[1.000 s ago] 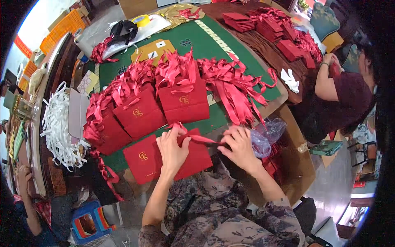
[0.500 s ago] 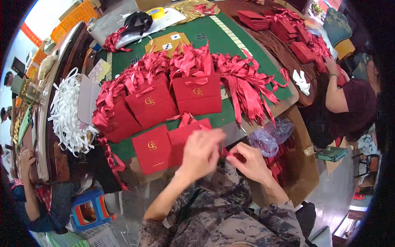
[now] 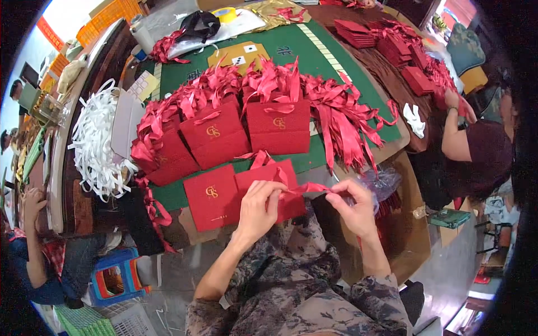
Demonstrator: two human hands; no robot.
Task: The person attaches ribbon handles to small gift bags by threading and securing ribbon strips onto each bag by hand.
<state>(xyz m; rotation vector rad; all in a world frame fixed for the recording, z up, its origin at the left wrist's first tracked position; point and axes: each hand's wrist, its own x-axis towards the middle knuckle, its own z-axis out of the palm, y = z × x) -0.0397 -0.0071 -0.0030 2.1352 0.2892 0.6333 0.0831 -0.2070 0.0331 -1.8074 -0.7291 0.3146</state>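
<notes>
A pinkish-red ribbon point(image 3: 311, 188) stretches between my two hands above the table's near edge. My left hand point(image 3: 259, 206) pinches one part of it over a red paper bag point(image 3: 284, 169) lying flat. Thumb and fingers of my right hand point(image 3: 355, 206) close on the ribbon farther right. A second flat red bag point(image 3: 208, 203) with a gold emblem lies beside the first, left of my left hand. Behind them stand several red gift bags point(image 3: 278, 134) with ribbon bows on top. A heap of loose ribbons point(image 3: 350, 120) spreads to their right.
White ribbons point(image 3: 98, 148) spill beside a pale box point(image 3: 128, 126) at left. A cardboard carton point(image 3: 412, 235) stands below the table's right edge, with a clear plastic bag point(image 3: 381, 185). Another person point(image 3: 476, 137) works at right beside stacked red bags point(image 3: 354, 35). A blue stool point(image 3: 115, 280) stands lower left.
My hands have moved apart, the right one to the right, drawing the ribbon taut between them. The view has shifted slightly.
</notes>
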